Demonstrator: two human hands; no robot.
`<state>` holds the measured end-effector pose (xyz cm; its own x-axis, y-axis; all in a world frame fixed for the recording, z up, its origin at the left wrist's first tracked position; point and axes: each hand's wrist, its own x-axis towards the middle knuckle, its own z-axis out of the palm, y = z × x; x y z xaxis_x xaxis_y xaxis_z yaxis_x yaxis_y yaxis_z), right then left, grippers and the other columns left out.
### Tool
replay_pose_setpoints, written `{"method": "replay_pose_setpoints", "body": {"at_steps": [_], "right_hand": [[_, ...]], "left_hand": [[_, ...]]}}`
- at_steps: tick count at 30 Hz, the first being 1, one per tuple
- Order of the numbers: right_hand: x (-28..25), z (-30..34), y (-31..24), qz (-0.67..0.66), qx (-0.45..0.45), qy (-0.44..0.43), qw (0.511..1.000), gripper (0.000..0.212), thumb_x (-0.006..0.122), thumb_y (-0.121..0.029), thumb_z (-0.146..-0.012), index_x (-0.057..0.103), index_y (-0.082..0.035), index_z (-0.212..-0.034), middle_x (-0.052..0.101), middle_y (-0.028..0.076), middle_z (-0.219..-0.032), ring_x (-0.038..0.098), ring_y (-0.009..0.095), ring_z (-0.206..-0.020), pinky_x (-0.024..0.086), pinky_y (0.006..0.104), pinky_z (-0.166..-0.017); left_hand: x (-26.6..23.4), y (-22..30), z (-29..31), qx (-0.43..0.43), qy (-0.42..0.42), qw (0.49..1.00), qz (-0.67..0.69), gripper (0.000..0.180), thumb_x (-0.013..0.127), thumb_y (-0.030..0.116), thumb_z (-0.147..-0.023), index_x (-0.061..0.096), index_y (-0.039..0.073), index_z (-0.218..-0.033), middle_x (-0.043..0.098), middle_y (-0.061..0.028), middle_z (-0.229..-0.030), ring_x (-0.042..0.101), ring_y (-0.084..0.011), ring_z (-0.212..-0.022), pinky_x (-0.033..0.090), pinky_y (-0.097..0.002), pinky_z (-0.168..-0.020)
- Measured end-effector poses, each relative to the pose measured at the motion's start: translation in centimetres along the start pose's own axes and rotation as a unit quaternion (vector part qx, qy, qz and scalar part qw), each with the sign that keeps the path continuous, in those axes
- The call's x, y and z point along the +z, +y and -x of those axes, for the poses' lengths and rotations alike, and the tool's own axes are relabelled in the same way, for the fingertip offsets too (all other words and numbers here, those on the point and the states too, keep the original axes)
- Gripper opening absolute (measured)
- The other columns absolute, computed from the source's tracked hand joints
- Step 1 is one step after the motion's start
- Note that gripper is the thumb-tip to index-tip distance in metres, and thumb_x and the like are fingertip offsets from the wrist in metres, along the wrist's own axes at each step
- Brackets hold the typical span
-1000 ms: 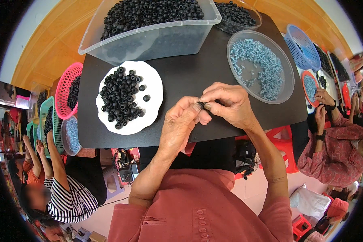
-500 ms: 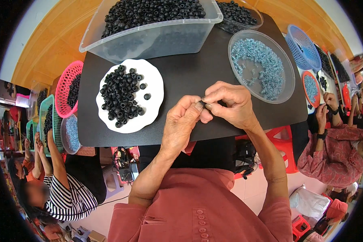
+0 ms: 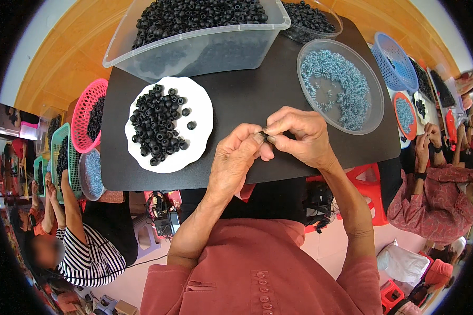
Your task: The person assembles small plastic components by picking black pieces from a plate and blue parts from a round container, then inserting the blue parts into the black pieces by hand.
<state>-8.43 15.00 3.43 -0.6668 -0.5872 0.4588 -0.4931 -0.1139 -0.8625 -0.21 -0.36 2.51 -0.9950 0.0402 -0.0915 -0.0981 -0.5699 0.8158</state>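
From my remote seat I see both hands meeting above the near edge of the black surface [image 3: 247, 100]: the left hand [image 3: 234, 163] and the right hand [image 3: 299, 136] have their fingers [image 3: 259, 137] pinched narrow, tip to tip, on one small dark piece [image 3: 264, 138], most of which is hidden between them (I cannot tell whether a blue coil is already on it). I judge the step in hand to be the fitting of two small parts together, held in the air, not resting on anything. Toward the left edge of the surface sits a white plate [image 3: 199, 113] with a heap of black rings [image 3: 157, 123], two of them lying loose on the plate's right side. Near the right edge stands a clear round tub [image 3: 376, 102] of pale blue coils [image 3: 341, 86], and along the far edge a large clear bin [image 3: 194, 52] full of more black rings. The next move, as I read it, calls for a steady pinch and fine alignment, since the piece is tiny and could slip out between the fingertips. Other people work at neighbouring tables on both sides.
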Motion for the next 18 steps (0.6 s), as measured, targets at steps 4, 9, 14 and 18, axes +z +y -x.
{"method": "replay_pose_setpoints", "body": {"at_steps": [4, 9, 14, 18], "right_hand": [[0.20, -0.04, -0.05, -0.013, 0.011, 0.010, 1.000, 0.017, 0.065, 0.005, -0.071, 0.065, -0.003, -0.087, 0.064, 0.007, -0.082, 0.061, 0.013, -0.071, 0.047, 0.0238, -0.061], [0.06, 0.12, -0.04, -0.039, 0.032, 0.008, 0.999, 0.017, 0.062, 0.006, -0.073, 0.065, -0.002, -0.088, 0.064, 0.009, -0.084, 0.059, 0.012, -0.070, 0.046, 0.0236, -0.060], [-0.03, 0.09, 0.14, -0.027, 0.024, 0.015, 0.999, 0.017, 0.062, 0.006, -0.073, 0.065, -0.001, -0.088, 0.064, 0.009, -0.084, 0.058, 0.012, -0.070, 0.046, 0.0229, -0.059], [-0.02, 0.06, 0.04, -0.024, 0.022, 0.008, 0.999, 0.017, 0.062, 0.006, -0.072, 0.065, -0.002, -0.088, 0.064, 0.009, -0.083, 0.059, 0.012, -0.070, 0.046, 0.0231, -0.060]], "left_hand": [[-0.17, 0.20, -0.13, -0.005, -0.026, 0.998, 0.062, 0.018, 0.046, 0.012, -0.095, 0.056, -0.002, -0.100, 0.060, -0.0065, -0.078, 0.054, -0.0106, -0.072, 0.044, -0.0236, -0.070], [-0.23, 0.12, -0.18, -0.002, -0.031, 0.997, 0.073, 0.018, 0.046, 0.012, -0.095, 0.056, -0.002, -0.100, 0.060, -0.0066, -0.078, 0.054, -0.0109, -0.072, 0.045, -0.0235, -0.070], [-0.24, 0.20, -0.16, -0.003, -0.028, 0.997, 0.071, 0.017, 0.046, 0.012, -0.095, 0.056, -0.002, -0.099, 0.060, -0.0068, -0.078, 0.054, -0.0110, -0.072, 0.045, -0.0234, -0.070], [-0.25, 0.17, -0.15, -0.008, -0.027, 0.997, 0.069, 0.017, 0.046, 0.012, -0.094, 0.055, -0.002, -0.099, 0.060, -0.0072, -0.078, 0.054, -0.0114, -0.072, 0.046, -0.0235, -0.070]]}}
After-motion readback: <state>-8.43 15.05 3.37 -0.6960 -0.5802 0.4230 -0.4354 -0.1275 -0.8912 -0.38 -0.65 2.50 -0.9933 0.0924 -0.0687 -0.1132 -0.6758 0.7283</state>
